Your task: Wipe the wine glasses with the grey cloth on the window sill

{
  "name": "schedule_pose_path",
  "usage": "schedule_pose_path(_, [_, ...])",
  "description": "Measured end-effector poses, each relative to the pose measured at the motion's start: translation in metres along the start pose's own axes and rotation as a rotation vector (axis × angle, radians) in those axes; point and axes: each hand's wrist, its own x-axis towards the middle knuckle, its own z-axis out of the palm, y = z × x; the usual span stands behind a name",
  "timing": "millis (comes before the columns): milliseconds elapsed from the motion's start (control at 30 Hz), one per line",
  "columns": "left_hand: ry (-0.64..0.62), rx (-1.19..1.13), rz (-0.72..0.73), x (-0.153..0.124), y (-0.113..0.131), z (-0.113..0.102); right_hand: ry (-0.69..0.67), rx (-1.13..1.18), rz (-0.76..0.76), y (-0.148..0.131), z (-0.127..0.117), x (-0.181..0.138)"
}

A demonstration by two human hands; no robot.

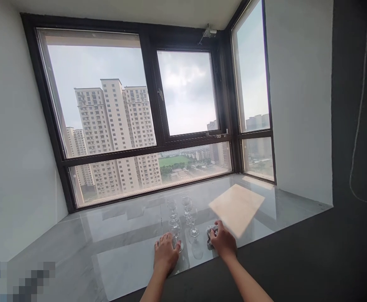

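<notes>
Several clear stemmed glasses stand upright in two rows on the glossy grey windowsill [133, 251]. My left hand [166, 253] is closed at the foot of the nearest glass in the left row [175, 227], thumb over the foot and fingers curled on its left side; the exact grip is partly hidden. To the right, my right hand [224, 241] clutches a crumpled grey cloth [212, 235] low over the sill. Between the hands stands the front glass of the right row [194, 231], touched by neither hand. Farther back is another glass [186, 202].
Dark-framed windows [114, 157] rise behind the sill and meet at a corner on the right. A bright sunlit patch [237, 205] lies beyond my right hand. The sill's front edge [202, 263] runs just below my hands. A pale cord [353, 167] hangs at far right.
</notes>
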Motion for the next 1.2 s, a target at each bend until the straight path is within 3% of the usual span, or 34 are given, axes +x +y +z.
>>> schedule_pose_path(1200, [0.013,0.019,0.007,0.000,-0.001,0.000,0.057,-0.001,-0.043,0.006,0.010,0.002])
